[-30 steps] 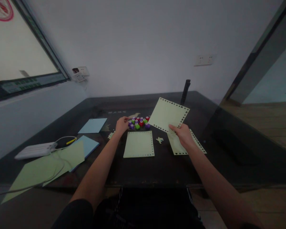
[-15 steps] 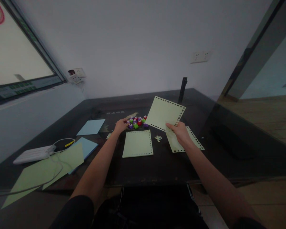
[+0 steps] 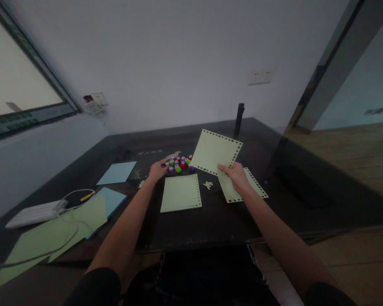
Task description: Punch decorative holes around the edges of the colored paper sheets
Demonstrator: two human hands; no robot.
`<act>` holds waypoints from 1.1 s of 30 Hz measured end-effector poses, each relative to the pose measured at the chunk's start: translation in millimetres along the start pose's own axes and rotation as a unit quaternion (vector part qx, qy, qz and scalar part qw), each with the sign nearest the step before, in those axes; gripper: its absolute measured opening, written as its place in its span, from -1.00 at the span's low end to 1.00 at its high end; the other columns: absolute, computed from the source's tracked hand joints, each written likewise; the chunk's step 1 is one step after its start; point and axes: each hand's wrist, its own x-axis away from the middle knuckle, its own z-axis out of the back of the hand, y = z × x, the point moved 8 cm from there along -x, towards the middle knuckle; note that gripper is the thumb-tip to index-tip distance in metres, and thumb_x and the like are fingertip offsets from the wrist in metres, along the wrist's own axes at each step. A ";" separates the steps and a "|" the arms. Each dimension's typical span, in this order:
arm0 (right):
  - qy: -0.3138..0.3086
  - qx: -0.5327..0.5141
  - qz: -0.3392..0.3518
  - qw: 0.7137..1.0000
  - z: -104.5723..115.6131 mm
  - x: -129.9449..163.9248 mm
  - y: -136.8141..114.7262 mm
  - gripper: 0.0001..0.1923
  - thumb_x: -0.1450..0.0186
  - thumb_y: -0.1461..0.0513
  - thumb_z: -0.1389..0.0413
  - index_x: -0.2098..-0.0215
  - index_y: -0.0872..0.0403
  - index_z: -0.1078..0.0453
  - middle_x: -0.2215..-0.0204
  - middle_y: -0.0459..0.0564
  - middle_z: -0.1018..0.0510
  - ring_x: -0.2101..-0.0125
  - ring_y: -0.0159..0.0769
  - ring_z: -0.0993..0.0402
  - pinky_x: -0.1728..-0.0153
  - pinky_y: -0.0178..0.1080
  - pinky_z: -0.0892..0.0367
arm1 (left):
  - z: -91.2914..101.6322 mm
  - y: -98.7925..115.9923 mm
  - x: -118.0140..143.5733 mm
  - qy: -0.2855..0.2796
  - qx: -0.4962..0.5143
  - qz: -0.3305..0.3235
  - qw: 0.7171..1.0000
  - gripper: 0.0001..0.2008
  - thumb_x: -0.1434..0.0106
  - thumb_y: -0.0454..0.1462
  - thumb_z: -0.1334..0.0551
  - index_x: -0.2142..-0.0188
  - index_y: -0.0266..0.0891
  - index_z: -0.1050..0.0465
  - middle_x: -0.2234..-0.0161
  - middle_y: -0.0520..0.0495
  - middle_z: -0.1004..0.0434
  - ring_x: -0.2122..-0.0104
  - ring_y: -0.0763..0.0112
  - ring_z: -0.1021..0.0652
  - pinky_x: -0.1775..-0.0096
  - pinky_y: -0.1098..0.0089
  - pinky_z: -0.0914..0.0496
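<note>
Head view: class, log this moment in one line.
left hand: at punches | right hand: holds punched sheet | table: two punched sheets

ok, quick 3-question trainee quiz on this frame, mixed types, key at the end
1. True or false: the right hand holds a punched sheet up off the table.
2. The left hand is at: A) the blue paper B) the punches C) the white box
3. Fill in: the flat sheet between the arms is light ____.

Key: 1 true; 2 B; 3 green
</note>
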 end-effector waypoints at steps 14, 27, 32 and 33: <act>0.004 0.002 0.009 1.000 1.4 -1.2 -1.4 -0.66 0.11 0.20 -0.31 0.34 0.15 -0.51 0.30 0.07 -0.62 0.30 -0.13 -0.56 0.21 -0.12 -0.42 | 8.9 1.1 6.8 0.035 0.023 0.000 0.999 -0.69 -0.18 -0.17 -0.18 0.16 -0.32 -0.51 0.24 -0.24 -0.57 0.25 0.18 -0.53 0.21 0.33 -0.34; 0.031 -0.003 0.010 0.999 7.8 -1.2 -2.5 -0.65 0.12 0.22 -0.31 0.34 0.16 -0.51 0.27 0.09 -0.62 0.28 -0.12 -0.56 0.18 -0.10 -0.41 | -8.8 105.3 91.7 -0.089 0.693 0.101 0.709 -0.71 -0.06 -0.29 -0.35 0.20 -0.24 -0.41 0.37 -0.01 -0.49 0.51 0.60 -0.48 0.46 0.58 -0.33; 0.036 -0.006 0.012 0.999 13.7 -2.7 -5.1 -0.65 0.12 0.22 -0.31 0.33 0.14 -0.51 0.29 0.06 -0.62 0.30 -0.14 -0.56 0.20 -0.12 -0.42 | -39.7 152.3 122.3 -0.169 0.749 0.141 0.625 -0.85 -0.18 -0.31 -0.26 0.23 -0.26 -0.40 0.31 -0.11 -0.54 0.41 0.51 -0.55 0.32 0.50 -0.41; 0.035 -0.004 0.011 0.999 14.9 -2.5 -6.8 -0.65 0.12 0.21 -0.31 0.34 0.14 -0.50 0.29 0.06 -0.62 0.31 -0.14 -0.56 0.21 -0.12 -0.43 | -40.7 156.8 124.7 -0.171 0.749 0.137 0.625 -0.84 -0.19 -0.30 -0.25 0.21 -0.26 -0.40 0.30 -0.11 -0.54 0.40 0.49 -0.55 0.33 0.49 -0.41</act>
